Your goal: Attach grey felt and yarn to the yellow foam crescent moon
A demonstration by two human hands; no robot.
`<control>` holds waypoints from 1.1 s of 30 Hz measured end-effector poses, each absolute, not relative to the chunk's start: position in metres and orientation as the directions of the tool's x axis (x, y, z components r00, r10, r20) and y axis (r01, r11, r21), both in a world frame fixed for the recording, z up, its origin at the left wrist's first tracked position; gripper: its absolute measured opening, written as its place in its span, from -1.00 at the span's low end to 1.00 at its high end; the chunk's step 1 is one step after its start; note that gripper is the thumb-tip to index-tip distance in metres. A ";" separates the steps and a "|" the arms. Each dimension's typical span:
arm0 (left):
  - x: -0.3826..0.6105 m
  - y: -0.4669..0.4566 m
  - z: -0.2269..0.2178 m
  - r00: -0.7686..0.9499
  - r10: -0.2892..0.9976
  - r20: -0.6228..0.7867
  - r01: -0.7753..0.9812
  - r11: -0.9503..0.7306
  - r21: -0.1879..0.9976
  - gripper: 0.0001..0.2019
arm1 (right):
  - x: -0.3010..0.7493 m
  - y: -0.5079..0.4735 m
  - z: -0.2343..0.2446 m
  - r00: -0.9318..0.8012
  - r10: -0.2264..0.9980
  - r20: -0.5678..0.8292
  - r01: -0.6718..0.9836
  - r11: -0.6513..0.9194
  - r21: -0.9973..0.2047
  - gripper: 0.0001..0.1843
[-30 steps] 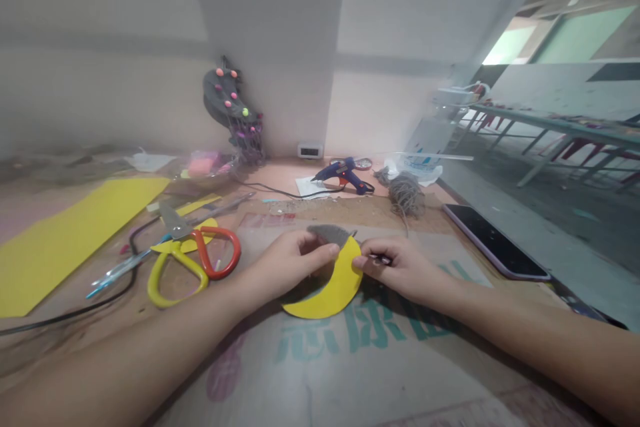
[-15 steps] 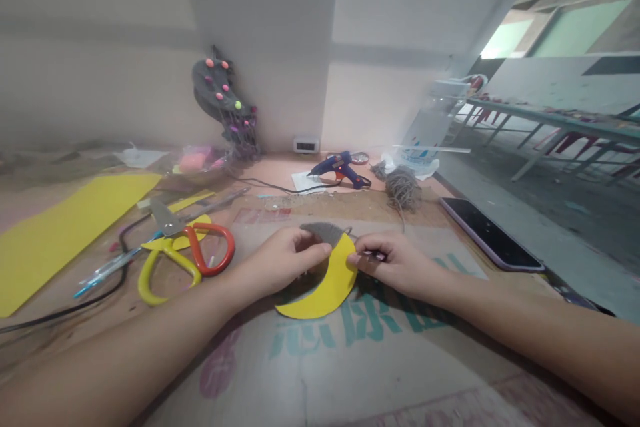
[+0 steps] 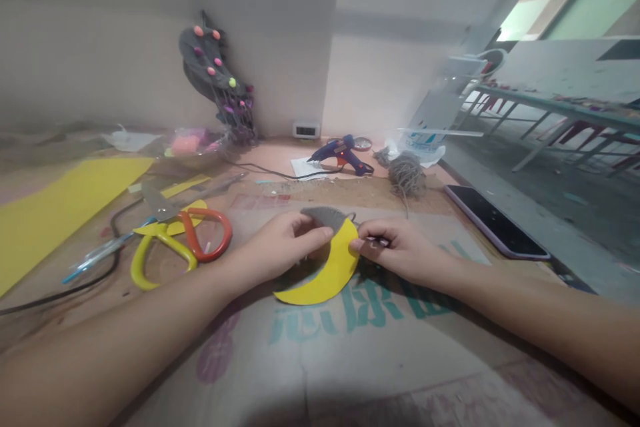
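A yellow crescent-shaped foam piece (image 3: 327,273) lies on a printed cardboard sheet (image 3: 380,360), its upper tip wrapped in grey twine (image 3: 325,216). My left hand (image 3: 280,247) pinches the crescent near the wrapped tip, thumb on top. On the crescent's right edge, my right hand (image 3: 400,250) has its fingers closed on a thin dark strand or tool that I cannot make out clearly.
Yellow-and-red scissors (image 3: 177,243) and a blue pen (image 3: 100,255) lie to the left beside a yellow foam sheet (image 3: 55,210). Behind are a blue glue gun (image 3: 340,153), a ball of twine (image 3: 406,173) and a phone (image 3: 495,230). A dark beaded ornament (image 3: 215,77) leans on the wall.
The hands and crescent keep nearly the same pose. The view has shifted slightly, so everything sits a little higher in the picture.
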State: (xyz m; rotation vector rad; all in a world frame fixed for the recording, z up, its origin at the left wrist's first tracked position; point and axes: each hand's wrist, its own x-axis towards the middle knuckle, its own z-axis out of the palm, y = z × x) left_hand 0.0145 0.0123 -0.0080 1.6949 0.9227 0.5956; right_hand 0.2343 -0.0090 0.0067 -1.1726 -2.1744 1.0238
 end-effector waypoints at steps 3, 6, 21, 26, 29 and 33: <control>0.015 0.012 -0.009 0.588 0.807 -0.052 0.274 -0.138 0.952 -0.67 | 0.234 -0.009 0.007 -0.536 0.842 0.061 0.499 0.375 -0.782 -0.68; 0.015 0.010 -0.006 0.588 0.807 -0.058 0.273 -0.131 0.953 -0.72 | 0.233 -0.010 0.008 -0.531 0.845 0.057 0.516 0.376 -0.769 -0.67; 0.015 0.011 -0.009 0.524 0.850 -0.045 0.167 -0.051 0.985 -0.69 | 0.232 -0.012 0.012 -0.545 0.834 0.088 0.544 0.432 -0.719 -0.68; 0.014 0.012 -0.006 0.559 0.827 -0.062 0.207 -0.067 0.976 -0.67 | 0.232 -0.012 0.012 -0.541 0.836 0.092 0.556 0.437 -0.707 -0.69; 0.013 0.012 -0.006 0.549 0.834 -0.064 0.225 -0.073 0.972 -0.65 | 0.233 -0.012 0.011 -0.531 0.842 0.093 0.571 0.437 -0.695 -0.68; 0.013 0.012 -0.003 0.538 0.841 -0.061 0.270 -0.103 0.957 -0.61 | 0.235 -0.012 0.011 -0.508 0.857 0.086 0.591 0.419 -0.689 -0.65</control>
